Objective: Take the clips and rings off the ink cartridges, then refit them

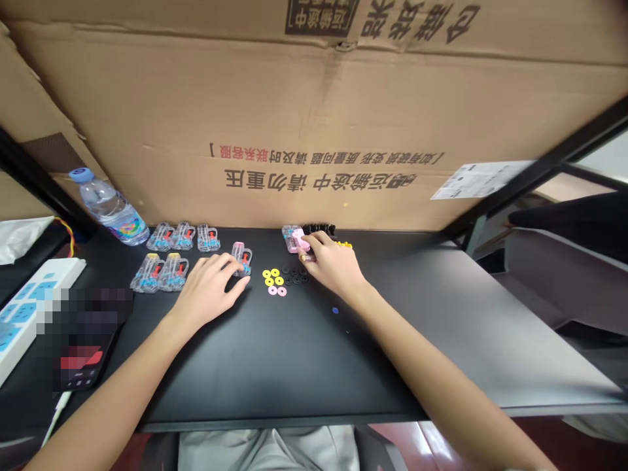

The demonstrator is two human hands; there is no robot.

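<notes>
My left hand [212, 288] lies on the black table [304, 353], its fingertips touching a clear toy car with pink and blue parts [242, 256]. My right hand [330, 263] reaches further back and pinches a small pink piece [300, 241] beside another clear pink toy [290, 233]. Between the hands lie small yellow [273, 277], pink [277, 290] and black rings [296, 275]. Several finished clear toy cars [171, 252] sit in two rows to the left.
A large cardboard sheet [314, 131] stands along the table's back edge. A water bottle [108, 207] lies at the back left. A white power strip [29, 307] and a phone [83, 353] are at the left. A dark comb-like part [320, 228] lies behind my right hand.
</notes>
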